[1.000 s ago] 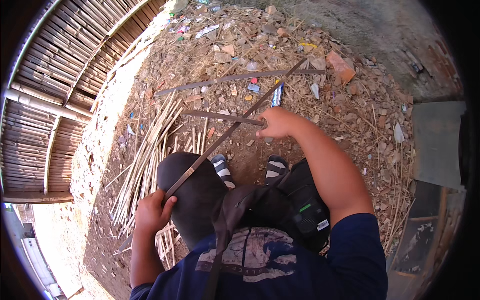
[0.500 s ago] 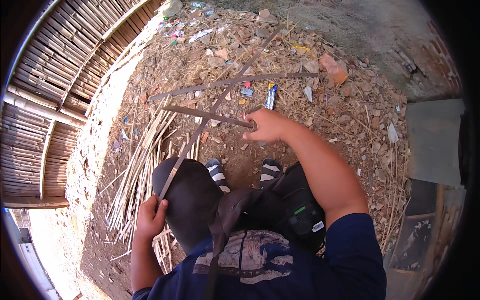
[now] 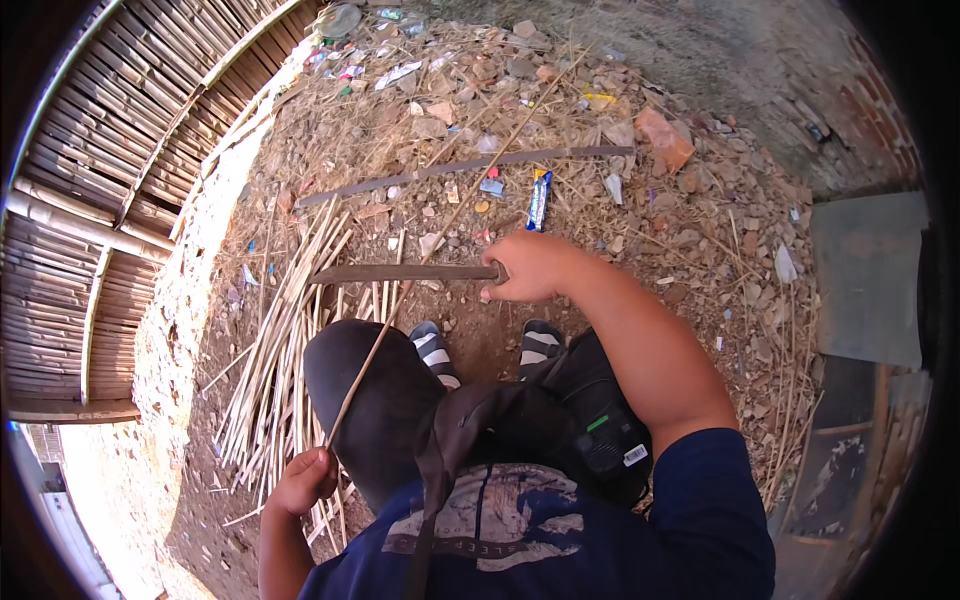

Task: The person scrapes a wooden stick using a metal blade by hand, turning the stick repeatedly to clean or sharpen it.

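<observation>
My left hand (image 3: 303, 482) pinches the near end of a long, thin bamboo strip (image 3: 364, 380), beside my left knee. The strip slants away up and to the right, passing over the knee and far out above the ground. My right hand (image 3: 527, 266) is closed round the handle of a machete (image 3: 400, 273). Its dark blade points left, almost level, and crosses the strip; whether they touch I cannot tell. Left of my knee lies a pile of pale split bamboo sticks (image 3: 262, 375). A flat, darker strip (image 3: 480, 163) rests on the ground farther out.
Rubble, dry straw and litter cover the ground, including a blue wrapper (image 3: 539, 200) and a broken brick (image 3: 665, 139). A bamboo slat wall (image 3: 95, 130) stands at left, a grey panel (image 3: 868, 280) at right. My striped-sock feet (image 3: 433, 350) are just below the blade.
The strip has turned from its broad face to a thin edge, and my left hand has drawn slightly nearer. The machete has swung from slanting to nearly level, its tip closer to me.
</observation>
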Available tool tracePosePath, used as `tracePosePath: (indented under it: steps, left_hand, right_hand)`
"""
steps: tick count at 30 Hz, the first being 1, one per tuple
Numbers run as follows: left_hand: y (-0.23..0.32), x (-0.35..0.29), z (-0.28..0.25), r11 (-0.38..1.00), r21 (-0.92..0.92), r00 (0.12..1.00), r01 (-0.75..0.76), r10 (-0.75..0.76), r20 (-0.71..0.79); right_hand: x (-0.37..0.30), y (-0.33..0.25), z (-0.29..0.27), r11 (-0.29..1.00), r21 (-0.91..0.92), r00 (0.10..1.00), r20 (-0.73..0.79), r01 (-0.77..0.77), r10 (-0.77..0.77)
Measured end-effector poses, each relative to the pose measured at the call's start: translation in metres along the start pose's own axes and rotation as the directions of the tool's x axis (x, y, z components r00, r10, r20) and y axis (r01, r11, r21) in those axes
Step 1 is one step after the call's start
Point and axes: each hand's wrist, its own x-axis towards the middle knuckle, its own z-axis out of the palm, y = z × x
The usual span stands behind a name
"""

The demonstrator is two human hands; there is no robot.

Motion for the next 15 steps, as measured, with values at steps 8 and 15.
tracePosePath:
  steps: [8,15]
  left_hand:
    - [0.013,-0.036,-0.043,0.98,0.161,0.992,0.116,-0.107,-0.061]
    - [-0.004,-0.035,-0.051,0.988,0.132,0.997,0.077,-0.075,-0.017]
  right_hand:
    - [-0.001,0.045,-0.011,0.947,0.147,0.957,-0.008,-0.286,0.29]
    - [-0.003,0.016,-0.008,0.991,0.089,0.991,0.094,-0.098,0.09]
